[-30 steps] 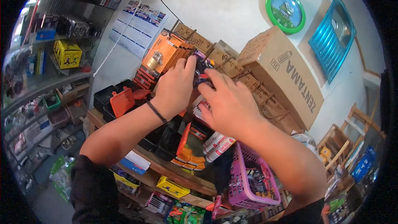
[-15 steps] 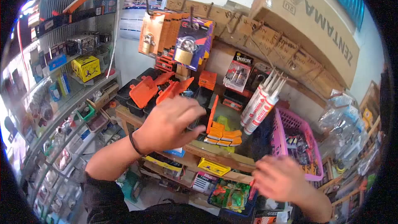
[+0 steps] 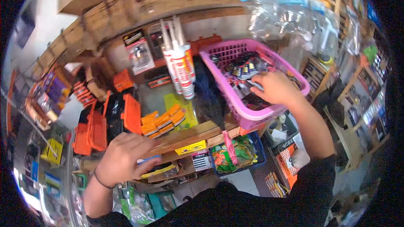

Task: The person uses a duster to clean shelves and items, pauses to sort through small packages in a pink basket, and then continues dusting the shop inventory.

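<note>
Table: the wooden table runs across the middle, its near edge toward the person's dark clothing.
Clear plastic bags: the bags hang beyond the table's back right corner.
Pink basket: the slatted basket sits at the table's right end, its front corner by the near edge, filled with small packs.
Storage bins: black bins with open orange lids stand together at the left end.
Blue crate: it sits below the near edge, holding green and orange packets.
Sealant tubes: white-and-red tubes stand upright, nozzles up, just left of the basket.
Left hand: the hand hovers at the near edge's left part, fingers loosely curled, thumb well apart; nothing shows in its grasp.
Right hand: the hand is inside the basket's rim, fingers bent down onto the packs; whether it has hold of one cannot be told.
Carded pack: it is toward the back edge, left of the tubes.
Orange-yellow boxes: these lie in rows near the front edge, between bins and tubes.
Small packs: dark and silvery pieces lie jumbled in the basket, around the right fingertips.
</note>
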`<action>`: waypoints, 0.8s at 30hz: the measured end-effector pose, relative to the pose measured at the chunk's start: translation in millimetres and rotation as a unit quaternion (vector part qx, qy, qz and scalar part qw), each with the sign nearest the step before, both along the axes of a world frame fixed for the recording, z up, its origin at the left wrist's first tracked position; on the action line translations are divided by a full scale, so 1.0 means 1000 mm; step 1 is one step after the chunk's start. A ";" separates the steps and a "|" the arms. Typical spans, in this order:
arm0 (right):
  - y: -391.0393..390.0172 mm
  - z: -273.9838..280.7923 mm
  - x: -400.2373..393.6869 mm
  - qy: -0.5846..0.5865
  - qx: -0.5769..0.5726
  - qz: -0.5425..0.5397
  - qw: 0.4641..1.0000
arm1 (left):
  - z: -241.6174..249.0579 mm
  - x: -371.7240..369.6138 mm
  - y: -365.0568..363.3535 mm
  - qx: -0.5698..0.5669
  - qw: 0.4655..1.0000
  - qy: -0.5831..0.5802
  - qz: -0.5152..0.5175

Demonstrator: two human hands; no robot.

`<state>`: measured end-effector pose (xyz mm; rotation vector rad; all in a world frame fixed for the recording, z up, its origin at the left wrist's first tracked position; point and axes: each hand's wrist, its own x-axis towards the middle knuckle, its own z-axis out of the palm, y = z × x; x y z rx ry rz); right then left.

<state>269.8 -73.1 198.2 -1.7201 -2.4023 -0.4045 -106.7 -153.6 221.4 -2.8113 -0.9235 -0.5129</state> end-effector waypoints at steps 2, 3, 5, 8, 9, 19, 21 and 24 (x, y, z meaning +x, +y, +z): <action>0.005 -0.015 0.006 -0.029 -0.064 -0.058 0.996 | -0.002 0.023 0.018 -0.026 0.999 -0.003 -0.042; 0.015 -0.033 0.020 0.025 -0.105 -0.026 0.994 | -0.003 0.033 0.029 -0.049 0.997 0.032 -0.052; 0.025 -0.037 0.030 0.114 -0.199 0.010 0.973 | -0.006 0.062 0.051 -0.053 0.993 0.045 -0.091; 0.023 -0.030 0.024 0.137 -0.227 0.012 0.964 | 0.002 0.116 0.082 -0.068 0.986 0.056 -0.140; 0.022 -0.030 0.025 0.126 -0.221 0.017 0.967 | 0.000 0.133 0.097 -0.084 0.981 0.028 -0.172; 0.023 -0.041 0.034 0.203 -0.160 0.076 0.963 | -0.096 0.299 0.273 -0.226 0.955 -0.190 -0.015; 0.023 -0.041 0.037 0.179 -0.160 0.077 0.968 | -0.093 0.294 0.277 -0.232 0.971 -0.026 -0.049; 0.026 -0.043 0.038 0.183 -0.156 0.113 0.964 | -0.096 0.287 0.280 -0.241 0.965 -0.066 0.074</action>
